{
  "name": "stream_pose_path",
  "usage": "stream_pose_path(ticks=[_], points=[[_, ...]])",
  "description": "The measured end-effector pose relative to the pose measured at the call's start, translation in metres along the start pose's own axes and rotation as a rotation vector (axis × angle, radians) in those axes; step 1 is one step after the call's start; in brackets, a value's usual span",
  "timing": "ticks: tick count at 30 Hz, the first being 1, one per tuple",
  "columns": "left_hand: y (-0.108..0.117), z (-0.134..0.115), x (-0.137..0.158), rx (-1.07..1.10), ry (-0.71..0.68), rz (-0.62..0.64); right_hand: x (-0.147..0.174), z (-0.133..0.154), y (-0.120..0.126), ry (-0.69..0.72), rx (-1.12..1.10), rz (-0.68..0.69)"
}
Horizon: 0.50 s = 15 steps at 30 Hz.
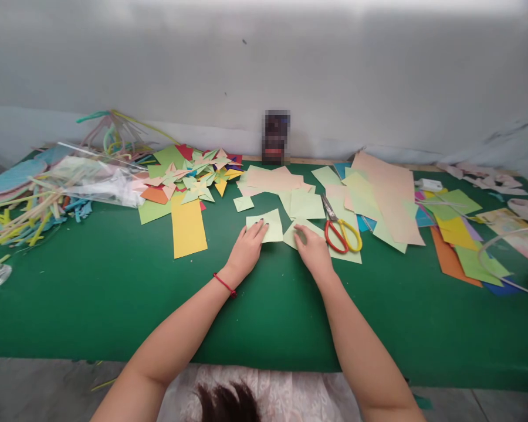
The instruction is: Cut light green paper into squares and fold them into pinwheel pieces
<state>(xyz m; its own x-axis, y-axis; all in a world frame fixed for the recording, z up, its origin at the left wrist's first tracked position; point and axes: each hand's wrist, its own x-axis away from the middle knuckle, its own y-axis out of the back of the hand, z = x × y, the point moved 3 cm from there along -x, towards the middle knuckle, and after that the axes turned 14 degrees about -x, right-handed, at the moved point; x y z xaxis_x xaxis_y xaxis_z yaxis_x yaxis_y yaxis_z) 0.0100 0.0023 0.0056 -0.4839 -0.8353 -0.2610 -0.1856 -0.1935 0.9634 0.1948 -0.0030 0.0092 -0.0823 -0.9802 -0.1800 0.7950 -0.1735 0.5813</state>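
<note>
My left hand (249,245) lies with its fingers stretched over a pale green paper square (271,225) on the table. To its right, my right hand (311,248) rests on another pale green sheet (317,226), fingers slightly bent and touching its left part; whether they grip it I cannot make out. A pair of scissors (342,233) with one red and one yellow handle lies just right of my right hand, on top of paper. Beyond my left hand is a small pale green square (243,203).
Folded paper pinwheels (200,176) are heaped at the back left, near a yellow sheet (188,225). Coloured strips (30,217) and plastic bags (105,184) fill the far left. A phone (276,138) leans on the wall. Large peach sheets (393,196) and a white charger (428,185) lie right.
</note>
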Motion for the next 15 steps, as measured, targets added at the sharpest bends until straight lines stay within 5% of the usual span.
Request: stream_pose_path(ticks=[4, 8, 11, 15], points=[[-0.004, 0.002, 0.0, 0.096, 0.016, 0.028, 0.0, 0.011, 0.007, 0.212, 0.026, 0.039], [-0.002, 0.001, 0.0, 0.112, -0.155, 0.103, 0.002, 0.025, 0.005, 0.363, -0.089, 0.228], [-0.001, 0.006, 0.001, 0.09, -0.302, 0.179, 0.004, 0.026, 0.004, 0.418, -0.116, 0.311], [0.009, 0.017, 0.001, 0.039, -0.251, 0.12, 0.003, 0.022, 0.0, 0.384, -0.141, 0.368]])
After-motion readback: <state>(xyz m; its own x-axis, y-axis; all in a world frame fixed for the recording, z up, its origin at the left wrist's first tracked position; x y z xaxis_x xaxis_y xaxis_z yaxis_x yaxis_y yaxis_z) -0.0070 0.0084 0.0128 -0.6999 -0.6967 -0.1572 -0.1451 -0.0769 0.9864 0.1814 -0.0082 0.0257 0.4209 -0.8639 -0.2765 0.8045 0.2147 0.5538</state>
